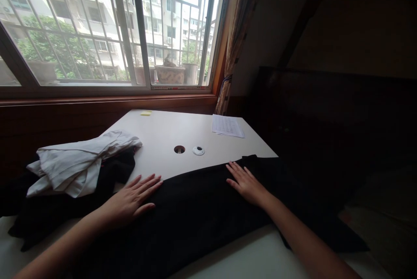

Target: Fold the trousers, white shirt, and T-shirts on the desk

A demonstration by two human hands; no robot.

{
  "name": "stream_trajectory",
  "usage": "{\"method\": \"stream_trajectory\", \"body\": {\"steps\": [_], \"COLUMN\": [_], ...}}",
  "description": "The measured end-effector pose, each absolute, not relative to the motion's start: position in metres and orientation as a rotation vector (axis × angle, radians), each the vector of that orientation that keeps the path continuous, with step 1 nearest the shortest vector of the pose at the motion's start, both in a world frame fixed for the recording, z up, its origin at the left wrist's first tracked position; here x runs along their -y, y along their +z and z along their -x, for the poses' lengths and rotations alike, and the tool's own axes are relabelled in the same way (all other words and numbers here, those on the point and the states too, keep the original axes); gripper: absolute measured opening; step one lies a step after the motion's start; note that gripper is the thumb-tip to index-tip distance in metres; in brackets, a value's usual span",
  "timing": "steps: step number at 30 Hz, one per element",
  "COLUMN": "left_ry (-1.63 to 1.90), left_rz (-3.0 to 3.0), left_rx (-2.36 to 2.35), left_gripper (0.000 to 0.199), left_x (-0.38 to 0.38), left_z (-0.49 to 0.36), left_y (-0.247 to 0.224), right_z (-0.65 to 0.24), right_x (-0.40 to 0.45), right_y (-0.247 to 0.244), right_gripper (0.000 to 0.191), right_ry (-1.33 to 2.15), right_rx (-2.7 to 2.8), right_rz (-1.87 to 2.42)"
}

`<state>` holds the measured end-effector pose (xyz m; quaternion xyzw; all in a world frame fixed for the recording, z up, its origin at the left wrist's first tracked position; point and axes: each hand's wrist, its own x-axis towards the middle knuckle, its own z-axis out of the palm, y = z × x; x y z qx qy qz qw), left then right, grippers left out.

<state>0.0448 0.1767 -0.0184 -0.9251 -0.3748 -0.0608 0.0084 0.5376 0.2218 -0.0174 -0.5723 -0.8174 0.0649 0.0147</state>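
A long black cloth (195,209), which looks like a garment, lies stretched across the white table (163,133). My left hand (132,198) rests on its left part near the far edge, fingers spread and holding nothing. Flat on the cloth's right part, also close to the far edge, is my right hand (246,182), with its fingers apart and nothing in them. The right end of the cloth hangs in shadow past the table's side.
On the left lies a crumpled white garment (78,161) over dark clothes (120,168). Beyond the black cloth are a round hole (179,150), a round cover (198,151), printed papers (227,126) and yellow notes (146,113). A barred window and curtain (233,48) stand behind.
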Motion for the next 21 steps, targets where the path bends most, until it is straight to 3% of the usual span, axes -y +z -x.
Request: {"method": "stream_trajectory", "body": {"steps": [4, 12, 17, 21], "left_ry": [-0.242, -0.534, -0.522, -0.290], "left_rz": [2.832, 2.843, 2.707, 2.736], "left_rx": [1.329, 1.411, 1.418, 1.300], "left_gripper": [0.066, 0.059, 0.057, 0.065], "left_x": [-0.171, -0.151, -0.107, -0.059], "left_z": [-0.003, 0.035, 0.004, -0.041], "left_y": [-0.026, -0.029, -0.001, 0.009], "right_z": [-0.589, -0.641, -0.651, -0.652], "right_x": [-0.226, -0.217, -0.220, -0.221], "right_y": [-0.032, -0.056, -0.062, -0.063], "right_gripper": [0.073, 0.074, 0.076, 0.076], "right_ry": [-0.013, -0.003, 0.013, 0.021], "right_rx": [2.417, 2.202, 2.167, 2.165], "right_rz": [2.005, 2.090, 2.093, 2.090]}}
